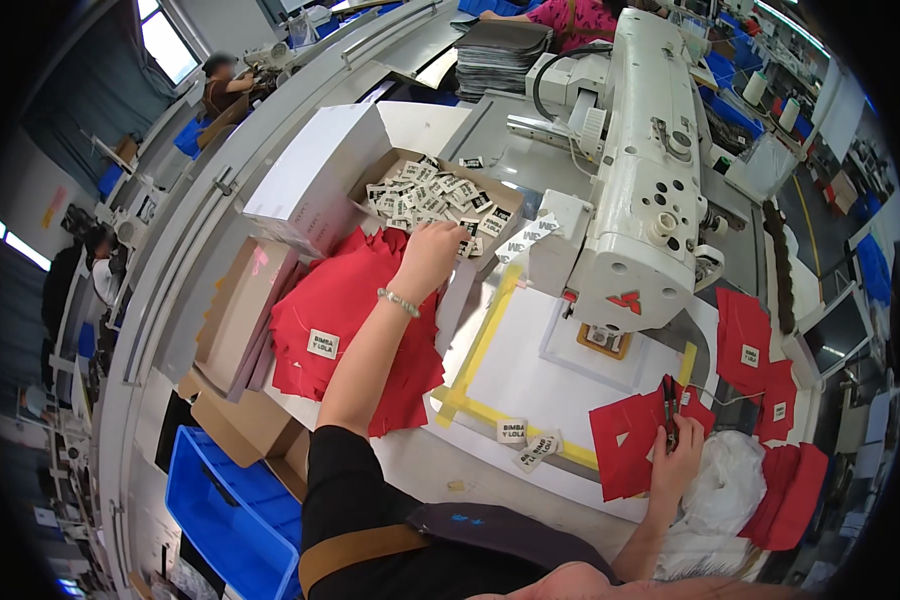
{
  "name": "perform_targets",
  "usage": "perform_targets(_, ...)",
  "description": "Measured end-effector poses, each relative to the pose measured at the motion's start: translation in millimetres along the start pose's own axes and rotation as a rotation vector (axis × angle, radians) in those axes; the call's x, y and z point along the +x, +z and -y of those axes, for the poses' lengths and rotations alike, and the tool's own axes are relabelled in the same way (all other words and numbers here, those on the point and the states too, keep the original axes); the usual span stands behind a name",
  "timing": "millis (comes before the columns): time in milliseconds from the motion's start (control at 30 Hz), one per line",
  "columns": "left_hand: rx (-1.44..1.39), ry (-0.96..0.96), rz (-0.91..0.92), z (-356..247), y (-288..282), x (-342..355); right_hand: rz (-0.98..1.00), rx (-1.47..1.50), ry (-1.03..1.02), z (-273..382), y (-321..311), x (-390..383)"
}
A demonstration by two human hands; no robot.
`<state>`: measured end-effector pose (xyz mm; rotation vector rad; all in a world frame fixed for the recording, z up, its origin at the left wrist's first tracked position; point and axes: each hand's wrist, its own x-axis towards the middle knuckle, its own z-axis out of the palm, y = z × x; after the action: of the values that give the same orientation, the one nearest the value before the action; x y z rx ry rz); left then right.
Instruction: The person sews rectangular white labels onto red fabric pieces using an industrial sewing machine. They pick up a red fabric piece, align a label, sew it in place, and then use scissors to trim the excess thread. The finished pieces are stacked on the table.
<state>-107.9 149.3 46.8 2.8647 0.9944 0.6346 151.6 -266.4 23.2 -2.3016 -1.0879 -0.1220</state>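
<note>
My left hand [432, 258] reaches over to a shallow cardboard box [510, 200] heaped with small cream and black labels [425, 190]. Its fingers pinch a label [467, 230] at the box's near side. My right hand [678, 455] is closed round black thread snips [670, 408], which point away from me over red fabric pieces [618, 440]. Beneath my left forearm spreads a big pile of red fabric [370, 290], with one square label [322, 343] lying on it. Several loose labels [512, 430] rest on the table between my arms.
A white industrial sewing machine [635, 190] stands ahead, over a white work plate [510, 350] edged with yellow tape. Labelled red pieces [740, 345] and a clear plastic bag [727, 480] lie at right. A white box [320, 175] and a blue crate [225, 510] are at left.
</note>
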Motion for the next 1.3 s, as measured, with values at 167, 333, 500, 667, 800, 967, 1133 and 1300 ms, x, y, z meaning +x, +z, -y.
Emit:
perform_targets(167, -0.033, 0.028, 0.154, 33.1, 24.0, 27.7, 0.007, 0.020, 0.028, 1.8, 0.1, -1.2)
perform_targets(333, -0.052, -0.019, 0.232, 44.4, 35.6, 42.1, 0.003, 0.051, 0.059, 4.4, -3.8, -2.6)
perform_targets(500, -0.142, -0.088, -0.049, 30.4, 32.6, 36.5, 0.003, 0.067, 0.092, 6.8, -7.2, -2.8)
perform_targets(667, -1.012, -0.410, -0.097, 29.7, 27.9, 23.1, 0.000, 0.055, 0.011, 10.9, -4.7, 2.1)
perform_targets(800, -1.215, -0.458, -0.043, 35.3, 29.2, 17.8, -0.009, 0.059, -0.005, 8.9, 3.0, 2.5)
perform_targets(967, -1.253, -0.426, 0.010, 23.8, 13.2, 9.2, 0.011, 0.117, 0.037, 19.1, -1.8, 4.2)
perform_targets(1133, -1.192, -0.292, 0.480, -27.8, -28.3, -2.0, 0.103, 0.363, 0.003, 29.5, -2.3, 3.7)
perform_targets(1300, -1.120, 0.117, 0.910, -112.9, -38.6, -8.2, 0.423, 0.971, 0.102, 81.8, 28.5, -0.9)
